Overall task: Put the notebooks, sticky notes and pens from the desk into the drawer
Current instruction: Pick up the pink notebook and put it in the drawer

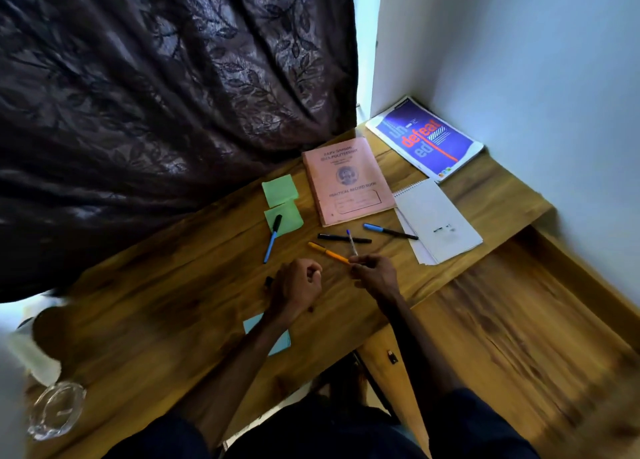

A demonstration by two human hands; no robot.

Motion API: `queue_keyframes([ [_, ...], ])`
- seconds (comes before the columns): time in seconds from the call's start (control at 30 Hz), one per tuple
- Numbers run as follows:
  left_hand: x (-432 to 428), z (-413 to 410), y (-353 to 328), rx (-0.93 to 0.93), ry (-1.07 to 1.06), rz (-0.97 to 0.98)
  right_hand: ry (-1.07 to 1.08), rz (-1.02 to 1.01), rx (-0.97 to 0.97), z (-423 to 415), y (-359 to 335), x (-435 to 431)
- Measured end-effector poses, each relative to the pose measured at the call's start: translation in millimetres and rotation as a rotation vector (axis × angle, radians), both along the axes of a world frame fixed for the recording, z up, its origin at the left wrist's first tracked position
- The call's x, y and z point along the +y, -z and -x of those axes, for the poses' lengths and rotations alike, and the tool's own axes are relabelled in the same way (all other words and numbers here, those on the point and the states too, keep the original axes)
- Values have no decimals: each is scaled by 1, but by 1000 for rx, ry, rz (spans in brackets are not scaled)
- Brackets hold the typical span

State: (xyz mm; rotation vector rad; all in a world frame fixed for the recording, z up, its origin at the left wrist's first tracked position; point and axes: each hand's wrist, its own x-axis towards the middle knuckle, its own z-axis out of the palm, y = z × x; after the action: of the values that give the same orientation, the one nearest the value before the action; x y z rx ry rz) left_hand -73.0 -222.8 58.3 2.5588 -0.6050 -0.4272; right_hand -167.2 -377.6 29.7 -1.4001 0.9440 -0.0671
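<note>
On the wooden desk (173, 320) lie a pink record book (346, 179), a blue notebook (424, 139) and a white spiral notepad (438, 221). Two green sticky-note pads (280, 190) (289, 217) sit left of the pink book, and a blue pad (284, 344) lies partly under my left forearm. A blue pen (273, 238), a black pen (344, 238), another blue pen (389, 231) and an orange pen (327, 252) lie loose. My right hand (372, 273) pinches a purple-tipped pen (351, 242) upright. My left hand (298, 287) is curled, with a dark pen end (268, 281) showing beside it.
A dark patterned curtain (156, 112) hangs over the desk's far left. A glass ashtray (55, 410) sits at the near left corner. A lower wooden surface (512, 337) lies to the right against the white wall (536, 60), with a small black latch (392, 357) below the desk edge.
</note>
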Motion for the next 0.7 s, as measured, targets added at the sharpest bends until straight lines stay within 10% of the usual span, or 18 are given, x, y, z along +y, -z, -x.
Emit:
queue_keyframes([
  [0.7,-89,-97,22,116,140,52,105,163,117,-72,-10,-68],
])
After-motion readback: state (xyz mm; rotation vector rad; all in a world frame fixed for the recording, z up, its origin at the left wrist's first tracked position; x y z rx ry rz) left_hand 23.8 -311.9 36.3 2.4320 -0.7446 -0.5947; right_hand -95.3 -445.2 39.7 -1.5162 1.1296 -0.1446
